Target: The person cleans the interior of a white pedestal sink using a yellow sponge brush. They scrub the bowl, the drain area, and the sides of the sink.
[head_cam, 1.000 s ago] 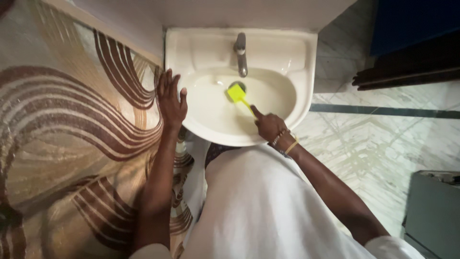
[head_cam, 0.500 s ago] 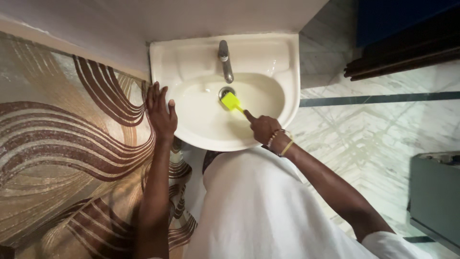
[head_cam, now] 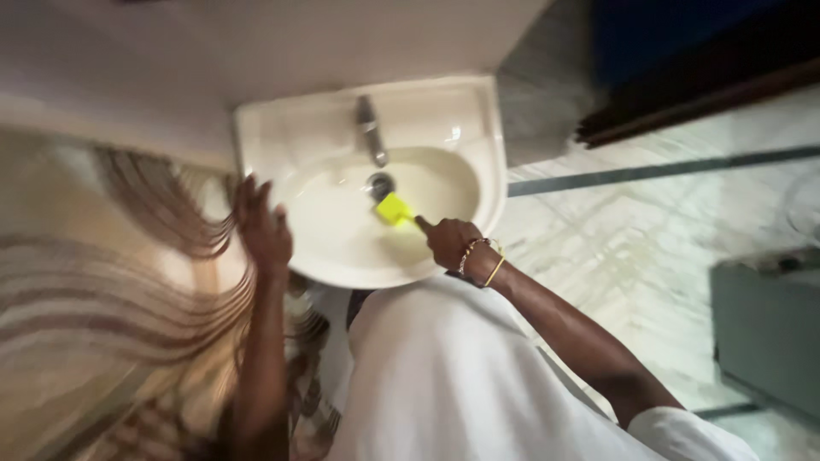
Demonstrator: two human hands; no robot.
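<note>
A white wall-hung sink (head_cam: pixel 478 128) fills the upper middle of the blurred head view, with a metal tap (head_cam: pixel 370 130) over its drain (head_cam: pixel 381 183). My right hand (head_cam: pixel 450 242) grips the handle of a yellow-green brush (head_cam: pixel 395 209), index finger along the handle, and the brush head lies in the basin just below the drain. Bracelets circle that wrist. My left hand (head_cam: pixel 261 229) rests flat against the sink's left rim and the patterned wall beside it, fingers spread, holding nothing.
A wall with brown and beige wavy stripes (head_cam: pixel 102 282) runs along the left. Pale marble floor (head_cam: pixel 649 230) with a dark line lies right of the sink. A grey box-like object (head_cam: pixel 764 329) stands at the right edge, dark furniture (head_cam: pixel 700 77) at the upper right.
The view has swung, so the sink now sits lower and further left, and the picture has blurred. The brush head has stayed near the drain, sliding slightly below it. My left hand keeps its place on the rim.
</note>
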